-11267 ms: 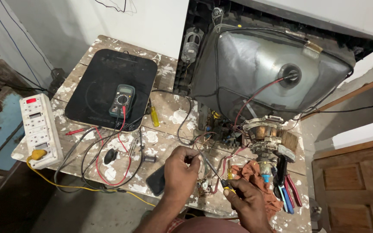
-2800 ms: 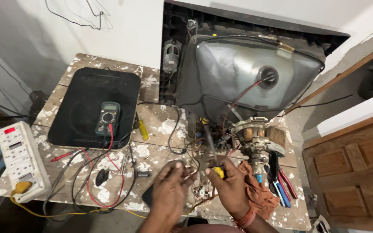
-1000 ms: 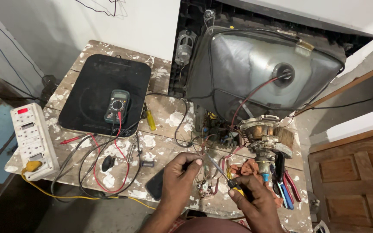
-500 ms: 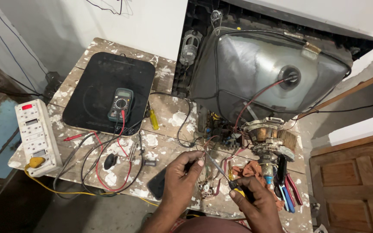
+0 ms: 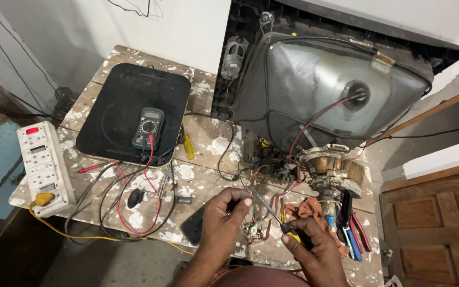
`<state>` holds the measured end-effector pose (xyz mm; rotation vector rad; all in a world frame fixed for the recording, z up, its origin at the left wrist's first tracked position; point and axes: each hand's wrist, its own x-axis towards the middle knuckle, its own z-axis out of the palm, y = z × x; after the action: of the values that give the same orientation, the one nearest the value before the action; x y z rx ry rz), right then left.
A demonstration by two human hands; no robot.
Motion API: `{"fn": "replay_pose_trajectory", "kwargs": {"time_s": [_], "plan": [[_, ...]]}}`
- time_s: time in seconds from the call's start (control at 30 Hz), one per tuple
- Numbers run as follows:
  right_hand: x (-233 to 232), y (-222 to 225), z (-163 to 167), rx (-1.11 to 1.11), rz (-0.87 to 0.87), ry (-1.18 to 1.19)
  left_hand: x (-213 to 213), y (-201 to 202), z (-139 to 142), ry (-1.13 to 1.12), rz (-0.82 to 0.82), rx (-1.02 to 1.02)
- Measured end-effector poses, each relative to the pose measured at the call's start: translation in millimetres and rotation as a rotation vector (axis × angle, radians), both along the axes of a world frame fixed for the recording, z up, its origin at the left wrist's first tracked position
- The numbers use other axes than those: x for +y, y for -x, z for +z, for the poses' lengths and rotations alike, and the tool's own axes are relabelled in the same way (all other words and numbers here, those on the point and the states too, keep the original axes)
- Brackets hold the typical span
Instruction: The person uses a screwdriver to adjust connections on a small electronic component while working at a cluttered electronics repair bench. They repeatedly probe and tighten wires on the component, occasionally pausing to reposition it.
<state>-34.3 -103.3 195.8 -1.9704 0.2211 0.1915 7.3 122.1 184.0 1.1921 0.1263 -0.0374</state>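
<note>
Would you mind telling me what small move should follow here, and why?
Probably ease the screwdriver tip down onto the small component. The right hand grips its handle, the shaft points up-left, and the left hand pinches wires just above.

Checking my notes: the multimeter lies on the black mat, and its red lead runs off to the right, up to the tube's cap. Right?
Not quite. The multimeter does lie on the black mat, but the head view shows its red lead dropping down onto the table, looping there. The wire at the tube's cap is a separate one.

White wall [image 5: 187, 26] behind paint-spattered wooden bench [image 5: 208, 149]; wooden door [image 5: 436, 223] right.
</note>
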Motion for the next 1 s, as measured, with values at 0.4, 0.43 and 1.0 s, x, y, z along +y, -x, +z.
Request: {"fn": "replay_pose_trajectory", "kwargs": {"time_s": [0.4, 0.43, 1.0], "plan": [[-4.3, 2.6, -2.6, -0.042, 0.026, 0.056, -0.4, 2.2, 2.7, -0.009, 0.0, 0.025], [-4.1, 2.9, -2.5, -0.057, 0.035, 0.057, -1.0, 2.0, 1.4, 0.009, 0.0, 0.02], [-8.2, 7.7, -0.8, -0.084, 0.03, 0.068, -3.5, 3.0, -12.6, 0.312, 0.008, 0.063]]}}
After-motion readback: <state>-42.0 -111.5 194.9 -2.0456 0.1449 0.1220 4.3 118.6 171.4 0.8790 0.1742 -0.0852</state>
